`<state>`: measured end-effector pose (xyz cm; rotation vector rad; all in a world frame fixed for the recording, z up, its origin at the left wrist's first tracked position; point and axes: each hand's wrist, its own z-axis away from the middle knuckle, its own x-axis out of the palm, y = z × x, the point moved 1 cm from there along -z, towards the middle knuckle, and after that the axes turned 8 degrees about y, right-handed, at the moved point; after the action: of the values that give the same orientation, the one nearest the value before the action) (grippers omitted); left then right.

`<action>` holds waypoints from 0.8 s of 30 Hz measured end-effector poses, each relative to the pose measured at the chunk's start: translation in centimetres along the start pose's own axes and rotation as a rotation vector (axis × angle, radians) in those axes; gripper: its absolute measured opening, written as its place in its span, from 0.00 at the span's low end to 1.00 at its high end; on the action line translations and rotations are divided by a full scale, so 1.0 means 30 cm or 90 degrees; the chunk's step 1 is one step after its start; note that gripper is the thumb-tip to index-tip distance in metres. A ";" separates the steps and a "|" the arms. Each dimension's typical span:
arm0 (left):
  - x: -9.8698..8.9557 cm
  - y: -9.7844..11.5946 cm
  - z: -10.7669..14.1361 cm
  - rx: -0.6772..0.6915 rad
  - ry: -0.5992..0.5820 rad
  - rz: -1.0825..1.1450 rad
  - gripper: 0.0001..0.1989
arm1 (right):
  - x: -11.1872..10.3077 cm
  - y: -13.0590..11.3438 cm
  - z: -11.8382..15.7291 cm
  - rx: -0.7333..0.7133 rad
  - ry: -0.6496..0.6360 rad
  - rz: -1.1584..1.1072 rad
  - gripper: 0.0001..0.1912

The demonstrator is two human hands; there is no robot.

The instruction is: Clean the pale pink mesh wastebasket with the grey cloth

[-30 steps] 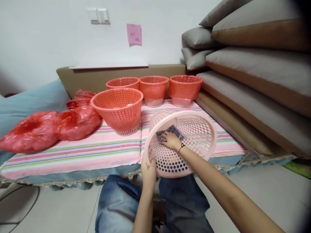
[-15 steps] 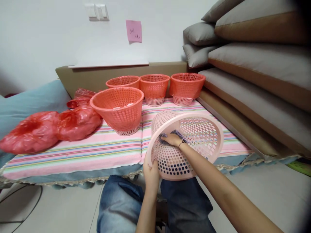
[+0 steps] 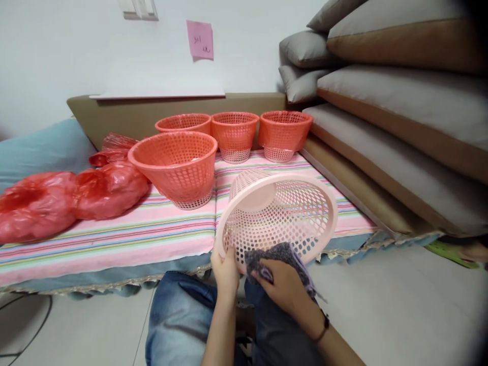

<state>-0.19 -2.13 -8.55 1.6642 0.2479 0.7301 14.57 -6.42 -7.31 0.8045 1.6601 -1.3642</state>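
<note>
A pale pink perforated plastic basket (image 3: 332, 206) lies tilted on its side, its wide mouth facing me over my knees. My left hand (image 3: 225, 272) grips its rim at the lower left, thumb inside. In my right hand (image 3: 280, 284) is a bunched grey cloth (image 3: 280, 252) with a purple edge, held at the basket's near rim. The cloth covers part of that rim. Behind and to the left stands a basket lined with a red plastic bag (image 3: 179, 178), upright on the striped cover.
Along the back stand more red-bagged baskets (image 3: 234, 133). Knotted, puffed red plastic bags (image 3: 110, 190) lie at left. Grey and brown cushions (image 3: 396, 122) are stacked at right. A pink striped cloth (image 3: 152, 244) covers the seat.
My right hand has drawn the grey cloth from deep inside the pink basket out to its near rim. My left hand keeps its hold. The view has shifted slightly.
</note>
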 end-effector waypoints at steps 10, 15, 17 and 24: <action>-0.026 0.229 -0.164 0.104 -0.113 -0.250 0.27 | -0.177 0.179 0.076 0.069 -0.015 0.052 0.13; -0.019 0.277 -0.162 0.147 -0.126 -0.220 0.27 | -0.314 0.109 -0.023 0.041 0.035 -0.279 0.20; -0.028 0.242 -0.124 0.153 -0.100 -0.196 0.28 | -0.338 0.046 -0.091 0.016 0.138 -0.273 0.20; -0.071 0.095 -0.031 0.068 -0.030 -0.101 0.29 | -0.177 -0.097 -0.435 -0.237 0.303 0.104 0.14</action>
<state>-3.04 -3.21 -6.49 1.7391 0.3866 0.5654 11.93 5.87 -0.29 1.0647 2.0770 -0.7479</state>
